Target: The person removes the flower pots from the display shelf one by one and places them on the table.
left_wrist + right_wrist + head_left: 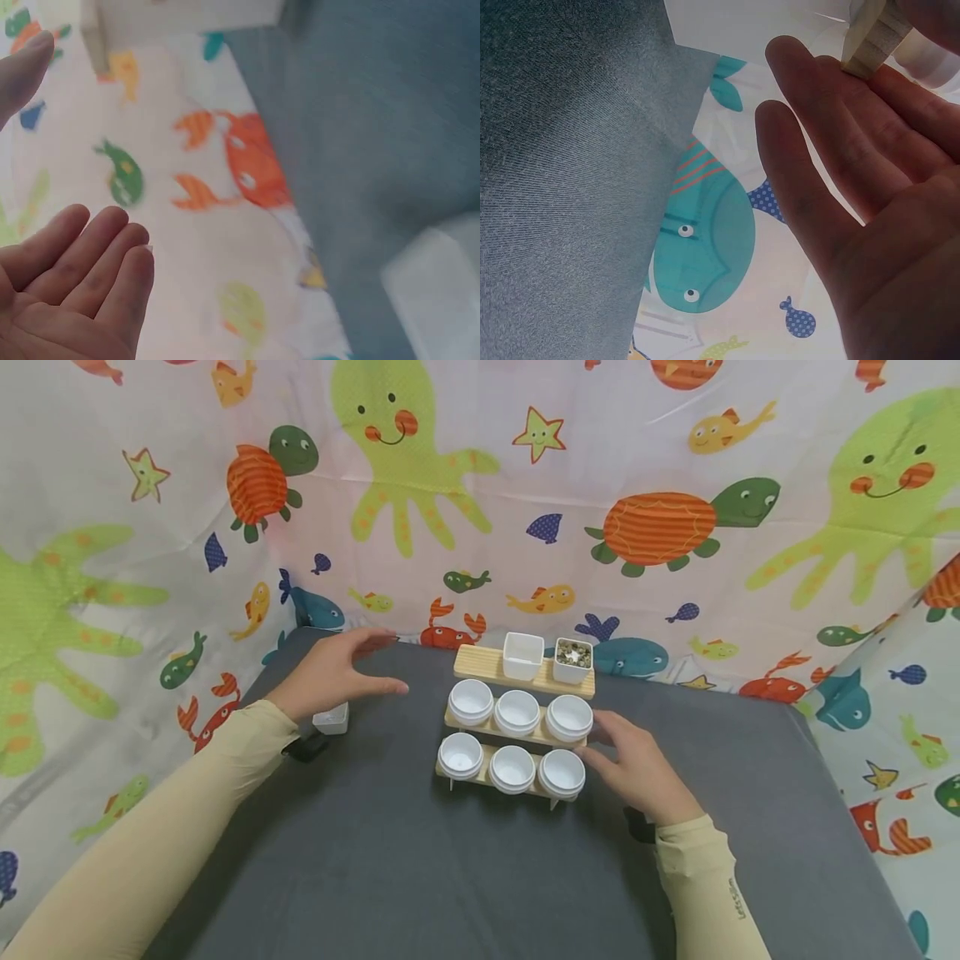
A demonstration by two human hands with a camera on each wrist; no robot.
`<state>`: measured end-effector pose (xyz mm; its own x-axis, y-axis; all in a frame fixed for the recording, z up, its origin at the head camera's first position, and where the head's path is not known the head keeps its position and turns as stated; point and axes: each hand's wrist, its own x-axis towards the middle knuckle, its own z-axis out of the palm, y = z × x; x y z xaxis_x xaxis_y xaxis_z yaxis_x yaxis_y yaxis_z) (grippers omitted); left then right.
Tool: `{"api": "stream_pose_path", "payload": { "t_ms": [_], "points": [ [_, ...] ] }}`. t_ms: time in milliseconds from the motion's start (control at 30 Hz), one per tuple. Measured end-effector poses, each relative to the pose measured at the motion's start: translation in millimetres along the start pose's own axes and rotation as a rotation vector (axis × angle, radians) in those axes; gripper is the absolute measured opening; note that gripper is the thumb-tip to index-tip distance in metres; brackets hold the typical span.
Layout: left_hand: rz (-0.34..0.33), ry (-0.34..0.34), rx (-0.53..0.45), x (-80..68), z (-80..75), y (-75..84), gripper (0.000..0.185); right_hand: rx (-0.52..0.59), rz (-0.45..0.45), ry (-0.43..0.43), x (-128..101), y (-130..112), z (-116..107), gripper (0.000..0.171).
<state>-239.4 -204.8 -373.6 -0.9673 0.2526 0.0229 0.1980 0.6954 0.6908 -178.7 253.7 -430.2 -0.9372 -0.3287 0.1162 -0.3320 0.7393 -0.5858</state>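
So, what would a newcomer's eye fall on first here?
Probably the curtain behind the grey table, printed with big green octopuses and orange-shelled turtles. Next, the tiered wooden stand on the table, with six round white cups on its lower two tiers, and the right hand at its right end. The left hand hovers to its left.

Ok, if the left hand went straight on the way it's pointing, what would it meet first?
Probably the left end of the top wooden shelf. Depth is unclear, though: the left hand might pass over or behind it and meet the printed cloth.
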Motion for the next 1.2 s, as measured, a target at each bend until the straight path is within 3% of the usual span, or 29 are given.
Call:
{"api": "stream_pose_path", "payload": {
  "t_ms": [200,367,500,733,1200],
  "points": [
    [0.123,-0.044,0.011,26.5,14.5,47.8,0.094,0.004,-0.023,0.016,-1.0,0.4,-0.1,0.056],
    [0.184,-0.098,0.016,40.3,26.9,86.7,0.086,-0.001,-0.021,0.015,-0.8,-1.0,0.5,0.056],
    [0.239,-0.137,0.005,53.9,34.7,109.3,0.085,-0.012,-0.007,0.017,-1.7,0.1,-0.9,0.057],
    [0.294,-0.182,0.056,70.0,46.2,125.1,0.085,-0.013,-0.013,0.013,-0.1,-0.3,-1.1,0.055],
    [0.281,-0.208,0.153,87.6,64.9,136.6,0.075,-0.022,0.002,0.017,0.0,-0.7,-2.3,0.054]
  ]
}}
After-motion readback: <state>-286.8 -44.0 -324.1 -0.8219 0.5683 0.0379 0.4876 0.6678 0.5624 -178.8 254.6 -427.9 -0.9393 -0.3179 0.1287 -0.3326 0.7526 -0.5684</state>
